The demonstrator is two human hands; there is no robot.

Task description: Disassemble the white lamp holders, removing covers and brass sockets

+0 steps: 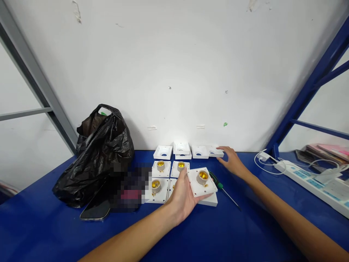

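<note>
My left hand (pixel 182 194) grips a white square lamp-holder plate (pixel 202 181) with a brass socket, held just above another white plate (pixel 211 200) on the blue table (pixel 207 233). My right hand (pixel 231 160) reaches to the back, fingers spread and resting on a white back cover (pixel 216 152) by the wall. Several more socket plates (pixel 160 168) lie in a grid to the left. Other empty white covers (pixel 181 148) stand in a row along the wall. A green-handled screwdriver (pixel 222 187) lies between my two hands.
A black plastic bag (pixel 98 156) sits at the left with a dark phone (pixel 96 210) in front of it. A white power strip (pixel 313 183) with cables lies at the right, near papers (pixel 327 151). Blue and grey shelf posts frame both sides.
</note>
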